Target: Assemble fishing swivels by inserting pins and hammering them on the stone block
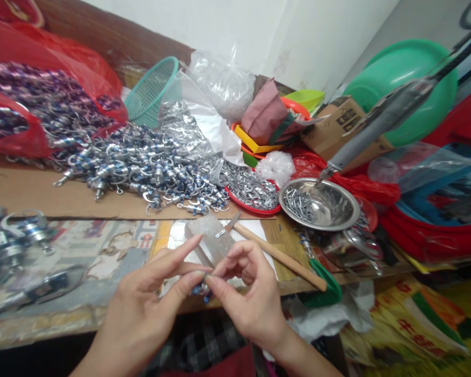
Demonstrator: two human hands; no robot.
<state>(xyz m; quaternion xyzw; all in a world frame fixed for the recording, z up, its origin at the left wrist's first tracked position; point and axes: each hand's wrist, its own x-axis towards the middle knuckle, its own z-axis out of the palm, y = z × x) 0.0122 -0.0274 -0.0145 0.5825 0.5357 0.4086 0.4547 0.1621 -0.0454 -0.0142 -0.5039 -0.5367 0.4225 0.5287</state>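
Both hands meet over the front edge of the workbench. Thumb and fingers of my left hand [145, 298] pinch a small blue-and-silver metal fitting [204, 290], its index finger stretched out above. My right hand [251, 293] pinches the same fitting from the other side with thumb and curled fingers. Much of the fitting is hidden by the fingertips. Just beyond lies a grey metal block [206, 235], with a small plate with holes [220, 233] on it. Beside the block a tool with a long wooden handle [286, 259] slants toward the front edge.
Blue-and-silver fittings [141, 162] are heaped on cardboard behind, with a red bag [78, 52] of purple ones. A red dish [253, 191] holds flat metal pieces; a steel bowl [341, 209] holds pins. A grey power screwdriver [380, 123] points into the bowl. More fittings [23, 241] lie left.
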